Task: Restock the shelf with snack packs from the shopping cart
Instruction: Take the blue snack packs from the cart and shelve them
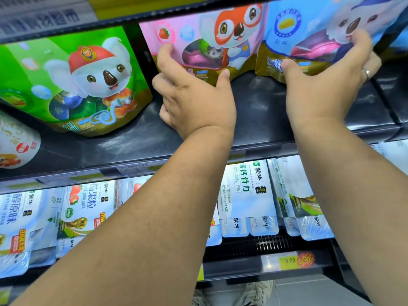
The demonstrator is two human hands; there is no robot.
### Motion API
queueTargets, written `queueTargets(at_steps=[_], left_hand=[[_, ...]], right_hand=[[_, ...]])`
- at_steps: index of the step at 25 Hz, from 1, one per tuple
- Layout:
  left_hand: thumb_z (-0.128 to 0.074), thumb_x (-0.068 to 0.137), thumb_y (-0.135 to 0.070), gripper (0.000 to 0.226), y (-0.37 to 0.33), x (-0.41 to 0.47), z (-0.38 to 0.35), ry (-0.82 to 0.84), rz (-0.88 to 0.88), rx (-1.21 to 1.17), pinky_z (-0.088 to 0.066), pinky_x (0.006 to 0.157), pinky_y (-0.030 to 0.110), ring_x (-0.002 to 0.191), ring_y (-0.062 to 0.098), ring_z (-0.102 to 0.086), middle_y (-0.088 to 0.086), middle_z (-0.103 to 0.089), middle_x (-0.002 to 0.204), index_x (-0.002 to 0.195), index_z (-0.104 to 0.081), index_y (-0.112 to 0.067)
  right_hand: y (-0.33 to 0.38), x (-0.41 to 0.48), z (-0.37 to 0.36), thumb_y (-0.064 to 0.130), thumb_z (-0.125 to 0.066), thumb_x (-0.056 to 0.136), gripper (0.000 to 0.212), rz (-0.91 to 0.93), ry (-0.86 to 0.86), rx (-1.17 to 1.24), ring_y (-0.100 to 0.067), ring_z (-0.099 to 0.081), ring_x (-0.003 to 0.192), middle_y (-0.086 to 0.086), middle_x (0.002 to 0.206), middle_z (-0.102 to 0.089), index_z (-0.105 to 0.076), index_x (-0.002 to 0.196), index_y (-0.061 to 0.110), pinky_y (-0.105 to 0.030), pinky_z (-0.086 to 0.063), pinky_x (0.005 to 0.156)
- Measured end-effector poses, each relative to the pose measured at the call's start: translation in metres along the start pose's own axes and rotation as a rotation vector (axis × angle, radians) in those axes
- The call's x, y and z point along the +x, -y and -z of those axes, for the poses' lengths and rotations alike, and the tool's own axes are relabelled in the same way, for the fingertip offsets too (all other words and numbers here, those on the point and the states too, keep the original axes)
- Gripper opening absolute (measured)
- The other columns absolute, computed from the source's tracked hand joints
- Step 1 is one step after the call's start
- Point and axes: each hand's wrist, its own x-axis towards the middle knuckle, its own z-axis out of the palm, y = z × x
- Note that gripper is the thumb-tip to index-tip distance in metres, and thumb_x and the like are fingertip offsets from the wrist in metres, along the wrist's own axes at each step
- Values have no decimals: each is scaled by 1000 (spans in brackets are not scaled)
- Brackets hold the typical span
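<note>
A pink snack pack (198, 38) with a cartoon fox stands on the dark shelf (260, 111). My left hand (194, 96) grips its lower left part, thumb at the bottom edge and index finger up its left side. Right of it stands a blue snack pack (309, 29) with a cartoon koala. My right hand (324, 85) grips that pack, thumb on its gold bottom edge and fingers on its right side. A green snack pack (72, 78) leans on the same shelf to the left. The shopping cart is out of view.
A white round pack (15, 144) sits at the shelf's far left. Below, a lower shelf holds several white and blue dairy packs (245, 195), with a yellow price tag (291, 260) on its rail. An upper shelf edge (110, 18) overhangs the packs. A shoe (254, 292) shows on the floor.
</note>
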Motion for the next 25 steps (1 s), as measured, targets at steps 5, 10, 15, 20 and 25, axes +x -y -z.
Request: queueTargets(at_steps=[5,10,15,20,25], left_hand=[[-77,79,-39,86,2,0,-1,-9,-21,20,-30,108,41,118,17,-56,-4,-39,131,147,-26,-25],[-77,79,-37,88,1,0,4,27,-19,-6,-29,109,40,118,17,-54,-4,-37,130,148,-24,-24],[-79,78,-25,85,7,-15,21,125,-89,-119,-39,105,37,117,21,-49,2,-36,133,146,-28,-23],[-79,75,-19,63,22,-12,49,93,-249,-175,-46,99,43,109,22,-54,0,-48,115,130,-48,-13],[-74,77,-17,45,60,0,99,-16,-357,-139,-49,91,48,101,21,-56,-2,-50,106,118,-57,-10]], right_hand=[[12,17,-29,50,-83,66,103,-42,25,-9,-15,-47,115,-4,146,-28,-30,147,17,-28,-41,104],[14,24,-37,53,-82,67,107,-87,30,-55,-15,-47,123,-2,147,-26,-25,150,18,-28,-40,106],[14,-2,-19,49,-82,68,112,-121,135,98,-4,-41,124,-7,149,-24,-22,154,12,1,-32,98],[39,-54,-21,41,-81,71,96,-93,84,220,-9,-47,125,-4,143,-30,-33,149,18,-29,-42,107],[69,-92,-36,33,-80,77,82,-38,218,275,-10,-50,121,1,141,-37,-37,146,23,-34,-43,106]])
